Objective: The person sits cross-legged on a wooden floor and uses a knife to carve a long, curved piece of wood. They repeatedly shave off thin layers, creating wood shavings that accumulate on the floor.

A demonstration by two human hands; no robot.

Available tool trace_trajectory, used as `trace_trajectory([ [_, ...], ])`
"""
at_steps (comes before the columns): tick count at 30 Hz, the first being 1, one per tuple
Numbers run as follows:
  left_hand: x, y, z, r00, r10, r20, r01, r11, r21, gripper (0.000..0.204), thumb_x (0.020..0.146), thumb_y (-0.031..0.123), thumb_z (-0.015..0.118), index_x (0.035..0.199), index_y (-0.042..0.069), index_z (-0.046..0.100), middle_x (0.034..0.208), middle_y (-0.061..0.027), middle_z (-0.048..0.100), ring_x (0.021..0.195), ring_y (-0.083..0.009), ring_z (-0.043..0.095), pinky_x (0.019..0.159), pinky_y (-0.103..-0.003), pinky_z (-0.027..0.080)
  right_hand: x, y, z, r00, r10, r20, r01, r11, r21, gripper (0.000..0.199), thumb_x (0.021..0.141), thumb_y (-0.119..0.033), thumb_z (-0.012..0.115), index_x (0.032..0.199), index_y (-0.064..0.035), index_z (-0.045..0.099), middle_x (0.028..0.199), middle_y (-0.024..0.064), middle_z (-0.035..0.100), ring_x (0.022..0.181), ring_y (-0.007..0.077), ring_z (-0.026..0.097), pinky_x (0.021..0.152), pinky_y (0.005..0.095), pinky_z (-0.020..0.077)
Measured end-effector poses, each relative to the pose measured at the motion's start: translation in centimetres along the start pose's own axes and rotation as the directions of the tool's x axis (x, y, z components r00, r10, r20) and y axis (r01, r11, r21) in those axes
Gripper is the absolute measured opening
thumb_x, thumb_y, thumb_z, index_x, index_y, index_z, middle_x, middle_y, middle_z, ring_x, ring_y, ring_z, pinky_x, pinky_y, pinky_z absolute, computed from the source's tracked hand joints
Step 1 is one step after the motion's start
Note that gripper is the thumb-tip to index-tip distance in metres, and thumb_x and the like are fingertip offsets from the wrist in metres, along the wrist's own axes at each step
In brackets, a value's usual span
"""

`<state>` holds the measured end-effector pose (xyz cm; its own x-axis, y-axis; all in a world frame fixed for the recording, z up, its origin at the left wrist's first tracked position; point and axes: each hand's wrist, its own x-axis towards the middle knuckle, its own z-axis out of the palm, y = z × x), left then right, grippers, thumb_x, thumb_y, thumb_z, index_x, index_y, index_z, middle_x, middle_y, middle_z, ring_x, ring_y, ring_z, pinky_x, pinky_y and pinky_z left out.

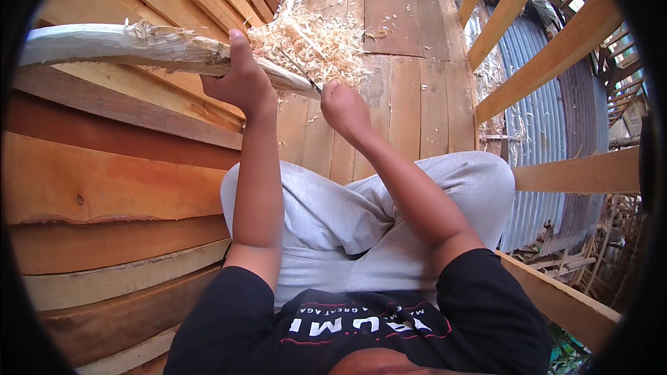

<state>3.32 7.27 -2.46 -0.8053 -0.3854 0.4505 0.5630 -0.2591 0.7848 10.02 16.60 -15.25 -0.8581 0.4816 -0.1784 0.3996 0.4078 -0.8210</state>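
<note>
A long, slightly bent branch (167, 50), pale where its bark is off and rough in places, crosses the upper left. My left hand (244, 78) is closed around it near its right part, thumb up. Just past that hand the stick narrows to a smooth, pale end beside my right fist. My right hand (345, 107) is closed on a knife (303, 69); its thin dark blade slants up and left over the branch's end, while the handle is hidden in the fist.
A heap of curled wood shavings (323, 45) lies on the plank floor (403, 107) beyond my hands. Stacked boards (111, 173) form a wall at left. A wooden railing (549, 55) runs along the right, with corrugated metal sheets (538, 125) outside it. My crossed legs (313, 208) are below.
</note>
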Motion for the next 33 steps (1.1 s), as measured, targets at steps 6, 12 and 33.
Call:
trace_trajectory([
  [6,0.4,-0.7,-0.1,0.999,-0.007,0.036,0.007,1.0,0.011,0.046,0.082,0.007,0.067,0.12,-0.011,0.05,0.102,-0.0148,0.062,0.079,-0.0153,0.062,0.064,-0.025,0.055,0.5,2.2,1.5,0.997,0.028,-0.072,-0.025,0.998,0.052,0.057,0.095,-0.035,0.029,0.085,0.0078,0.066,0.09,0.0336,0.063,0.09,0.0491,0.061,0.085,0.0528,0.0464],
  [12,0.9,-1.4,-1.1,1.0,0.01,0.013,-0.01,1.0,0.011,0.047,0.082,0.008,0.068,0.119,-0.012,0.049,0.1,-0.0156,0.061,0.077,-0.0157,0.062,0.06,-0.026,0.056,-1.6,-2.9,-1.5,1.0,0.0,0.003,0.0,0.999,-0.042,0.055,0.095,-0.033,0.032,0.082,0.0088,0.065,0.091,0.0335,0.063,0.092,0.0479,0.061,0.085,0.0529,0.0462],
  [33,4.2,-2.6,-3.0,0.987,-0.093,-0.133,0.1,0.994,0.047,0.047,0.084,0.013,0.07,0.12,-0.009,0.049,0.109,-0.0148,0.061,0.085,-0.0177,0.062,0.068,-0.03,0.055,-0.3,1.5,3.1,0.984,-0.155,0.089,0.154,0.988,0.013,0.053,0.1,-0.036,0.035,0.085,0.0039,0.066,0.085,0.0299,0.064,0.084,0.047,0.061,0.079,0.052,0.0473],
])
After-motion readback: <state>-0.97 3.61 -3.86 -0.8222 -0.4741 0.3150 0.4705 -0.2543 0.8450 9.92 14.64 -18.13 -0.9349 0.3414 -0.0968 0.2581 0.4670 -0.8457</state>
